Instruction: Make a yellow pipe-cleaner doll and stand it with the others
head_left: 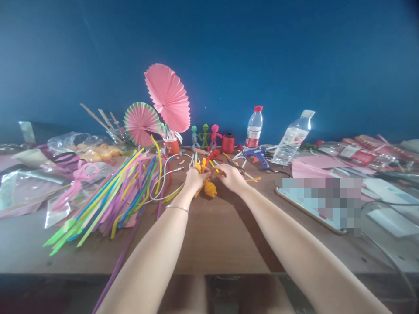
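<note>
Left fingers: clamped round the yellow fuzzy piece
Right fingers: right beside it, can't tell if gripping
Blue glue gun: toward counter back edge

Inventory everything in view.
craft piece: 1, yellow-orange, centre
fuzzy strips: many, multicoloured, left
fans: 2, pink, back left
cup: 1, orange, below fans
sticks: several, tan, back left
plastic bags: several, clear, left
figures: 3, teal/green/pink, back centre
container: 1, red, beside figures
bottles: 3, clear, back right
glue gun: 1, blue, beside bottles
flat device: 1, pale-edged, right
clutter: uncounted, mixed, both edges
table: 1, brown, underneath
wall: 1, blue, behind
left hand: 1, bare, on craft piece
right hand: 1, bare, centre
</note>
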`<state>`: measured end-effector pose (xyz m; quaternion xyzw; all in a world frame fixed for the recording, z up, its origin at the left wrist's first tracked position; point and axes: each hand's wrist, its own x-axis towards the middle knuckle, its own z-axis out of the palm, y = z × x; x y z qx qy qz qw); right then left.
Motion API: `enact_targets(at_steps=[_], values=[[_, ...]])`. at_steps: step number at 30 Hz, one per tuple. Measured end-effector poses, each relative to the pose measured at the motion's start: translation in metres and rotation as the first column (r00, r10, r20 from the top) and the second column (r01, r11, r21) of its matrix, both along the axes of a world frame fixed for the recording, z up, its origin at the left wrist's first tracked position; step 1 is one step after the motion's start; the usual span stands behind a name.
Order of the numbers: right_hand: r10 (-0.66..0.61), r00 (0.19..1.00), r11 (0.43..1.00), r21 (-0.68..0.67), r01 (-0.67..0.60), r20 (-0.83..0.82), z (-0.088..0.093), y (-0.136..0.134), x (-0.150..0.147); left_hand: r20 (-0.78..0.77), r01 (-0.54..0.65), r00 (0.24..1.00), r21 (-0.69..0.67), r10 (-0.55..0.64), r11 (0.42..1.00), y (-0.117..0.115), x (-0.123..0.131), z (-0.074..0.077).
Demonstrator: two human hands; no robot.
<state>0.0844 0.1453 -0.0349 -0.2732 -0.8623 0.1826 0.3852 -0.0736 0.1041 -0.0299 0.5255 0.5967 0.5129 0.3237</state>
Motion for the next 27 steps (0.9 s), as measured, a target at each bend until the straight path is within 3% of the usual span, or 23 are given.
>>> enact_targets(at_steps=[8, 18, 22, 27], values=[[0.001, 1.000, 0.997, 0.076, -0.002, 0.012, 0.001, 0.004, 0.000, 0.080, 0.048, 0.996, 0.017, -0.049, 0.999, 0.003, 0.000, -0.006], [-0.085, 0.995, 0.991, 0.105, 0.079, 0.051, -0.002, 0.006, -0.002, -0.287, 0.021, 0.958, 0.065, -0.001, 0.998, -0.003, 0.004, 0.003], [-0.106, 0.992, 0.994, 0.034, 0.104, 0.075, 0.000, 0.008, -0.001, -0.268, 0.123, 0.960, 0.119, -0.087, 0.985, -0.006, 0.007, 0.007], [-0.121, 0.990, 0.972, -0.194, 0.132, 0.069, -0.001, 0.010, 0.000, -0.191, 0.182, 0.970, 0.153, -0.151, 0.971, -0.007, 0.010, 0.007]])
